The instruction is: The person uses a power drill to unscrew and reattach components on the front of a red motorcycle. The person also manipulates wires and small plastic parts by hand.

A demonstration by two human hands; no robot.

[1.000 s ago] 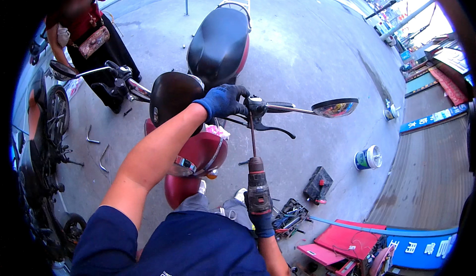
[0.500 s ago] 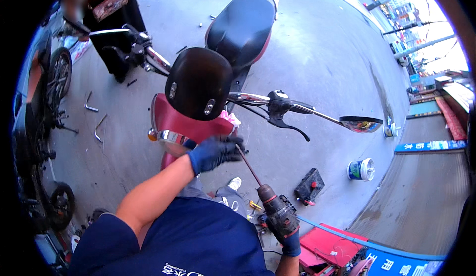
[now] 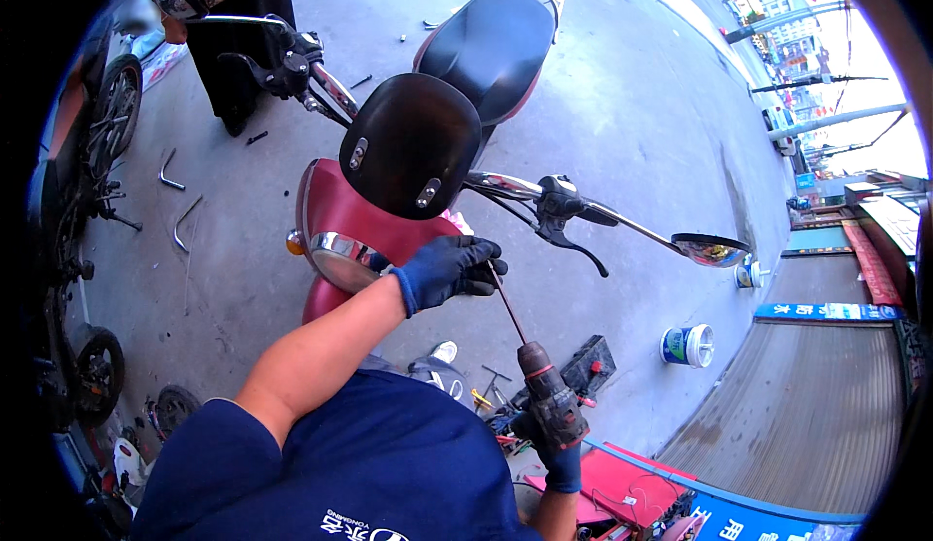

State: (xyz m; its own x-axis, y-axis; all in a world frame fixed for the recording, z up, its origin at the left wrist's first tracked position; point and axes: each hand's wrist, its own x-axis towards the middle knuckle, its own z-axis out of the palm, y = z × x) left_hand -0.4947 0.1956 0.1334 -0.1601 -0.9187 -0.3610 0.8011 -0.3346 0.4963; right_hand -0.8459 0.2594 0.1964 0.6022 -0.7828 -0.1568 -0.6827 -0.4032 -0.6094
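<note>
My left hand point(image 3: 449, 274), in a dark work glove with a blue cuff, is at the right side of a maroon electric scooter's front panel point(image 3: 364, 199). Its fingers are closed around the tip of a long thin driver bit point(image 3: 510, 314); whether a screw is there too is hidden. The bit runs down to a dark cordless drill point(image 3: 554, 403), tilted toward the left hand. My gloved right hand point(image 3: 559, 465) grips the drill's handle. Above the left hand are the scooter's black front cover point(image 3: 413, 147) and round chrome-rimmed headlight point(image 3: 345, 261).
Handlebars with mirrors point(image 3: 712, 248) spread to both sides. A black battery-like box point(image 3: 591, 366) and a white-blue bucket point(image 3: 688, 346) stand to the right. Bent metal bars point(image 3: 183, 223) lie on the left, near parked motorbikes point(image 3: 102, 133). A person point(image 3: 238, 45) stands at the far left.
The view has shifted slightly. My left hand has moved a little up and right with the bit's tip, its fingers drawn closer around it. The drill stays in my right hand.
</note>
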